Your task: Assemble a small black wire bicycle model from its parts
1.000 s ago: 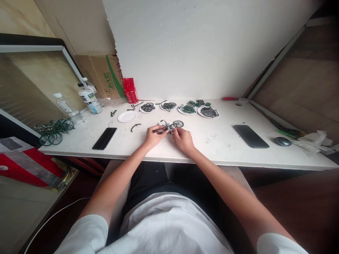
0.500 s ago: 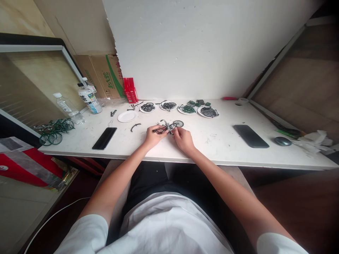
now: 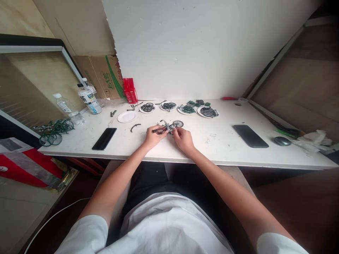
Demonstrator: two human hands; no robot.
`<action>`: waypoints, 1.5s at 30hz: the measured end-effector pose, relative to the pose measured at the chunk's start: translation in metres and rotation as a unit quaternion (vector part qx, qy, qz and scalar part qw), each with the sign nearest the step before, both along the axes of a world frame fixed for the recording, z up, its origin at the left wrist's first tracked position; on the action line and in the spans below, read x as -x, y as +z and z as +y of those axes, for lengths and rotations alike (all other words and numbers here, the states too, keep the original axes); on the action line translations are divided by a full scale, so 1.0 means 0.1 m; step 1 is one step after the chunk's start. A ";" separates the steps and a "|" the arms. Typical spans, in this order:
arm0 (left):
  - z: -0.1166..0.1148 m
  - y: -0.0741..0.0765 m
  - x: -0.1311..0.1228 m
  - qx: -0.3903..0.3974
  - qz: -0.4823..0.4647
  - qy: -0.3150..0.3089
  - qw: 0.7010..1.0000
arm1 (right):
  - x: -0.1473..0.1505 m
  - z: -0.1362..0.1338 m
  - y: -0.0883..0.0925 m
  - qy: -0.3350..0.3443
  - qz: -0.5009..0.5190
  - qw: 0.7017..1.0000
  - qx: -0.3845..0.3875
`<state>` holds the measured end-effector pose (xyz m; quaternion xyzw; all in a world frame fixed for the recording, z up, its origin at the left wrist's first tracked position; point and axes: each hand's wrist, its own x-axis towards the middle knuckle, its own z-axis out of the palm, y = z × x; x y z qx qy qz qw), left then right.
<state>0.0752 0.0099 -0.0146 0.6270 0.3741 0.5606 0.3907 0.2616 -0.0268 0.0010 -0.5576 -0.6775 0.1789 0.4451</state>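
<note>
Between my hands, just over the white table, is a small dark model bicycle, its spoked wheel pointing to the far right. My left hand is closed around the left part of its frame. My right hand pinches the near side by the middle; the fingertips hide what exactly they grip there. A curved black piece lies on the table left of my left hand. Beyond the hands stand small plates of parts: black wheels, more dark parts, green frames and black frames.
A bare white plate lies at the left. Green model bicycles and bottles stand at the far left, near a phone. A dark flat slab and a mouse lie to the right. The table's front edge runs below my wrists.
Hardly anything differs. Both hands keep their hold on the model bicycle in the same place, and the view has shifted very slightly.
</note>
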 end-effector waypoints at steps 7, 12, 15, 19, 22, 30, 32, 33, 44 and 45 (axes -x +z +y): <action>-0.04 0.05 -0.01 -0.003 -0.002 -0.002 1.000 | 0.00 -0.01 0.02 -0.006 0.027 0.999 -0.017; -0.03 0.03 -0.01 0.003 -0.012 -0.002 1.000 | -0.01 0.02 -0.01 0.011 0.011 1.000 -0.025; -0.03 0.03 -0.01 0.004 -0.008 -0.004 1.000 | -0.01 0.03 -0.03 0.014 -0.004 1.000 -0.016; -0.02 0.04 0.00 -0.003 -0.001 0.001 1.000 | -0.01 0.02 -0.01 0.001 0.014 1.000 -0.020; -0.01 0.02 0.00 -0.005 -0.007 -0.001 1.000 | 0.00 0.02 -0.01 0.000 0.036 0.999 -0.040; 0.03 -0.04 0.01 -0.007 -0.004 0.000 1.000 | -0.02 0.03 -0.04 0.017 0.044 0.998 -0.030; 0.03 -0.05 0.01 -0.008 -0.001 0.000 1.000 | -0.02 0.03 -0.03 0.019 0.045 0.999 -0.025; 0.03 -0.04 0.01 -0.009 0.000 0.001 1.000 | -0.02 0.03 -0.03 0.018 0.043 0.999 -0.022; 0.01 -0.02 0.00 -0.002 -0.002 0.000 1.000 | 0.00 0.01 0.00 0.001 0.010 1.000 -0.002; 0.01 -0.01 0.00 -0.002 -0.002 0.001 1.000 | 0.00 0.01 0.01 -0.001 0.016 1.000 -0.003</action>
